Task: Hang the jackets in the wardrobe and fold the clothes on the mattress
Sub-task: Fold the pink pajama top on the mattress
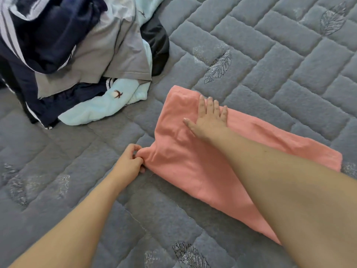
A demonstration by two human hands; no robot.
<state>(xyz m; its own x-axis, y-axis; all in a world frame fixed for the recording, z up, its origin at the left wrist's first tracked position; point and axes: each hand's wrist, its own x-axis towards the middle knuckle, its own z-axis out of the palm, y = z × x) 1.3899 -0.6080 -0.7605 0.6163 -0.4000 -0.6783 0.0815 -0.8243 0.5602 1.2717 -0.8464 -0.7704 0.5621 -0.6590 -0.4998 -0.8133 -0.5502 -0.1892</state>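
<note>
Pink garment: spread flat on the grey quilted mattress, partly folded.
Risk: tugging the corner while the palm lifts could drag the cloth and crease or undo the fold.
Left hand: fingers curled, pinching the garment's near-left corner.
Right hand: fingers straight, pressed flat on the cloth's far end.
Unfolded pile: beyond, well apart.

A grey quilted mattress stitched with leaf shapes carries a flat pink cloth and, well apart, a heaped clothes pile.
</note>
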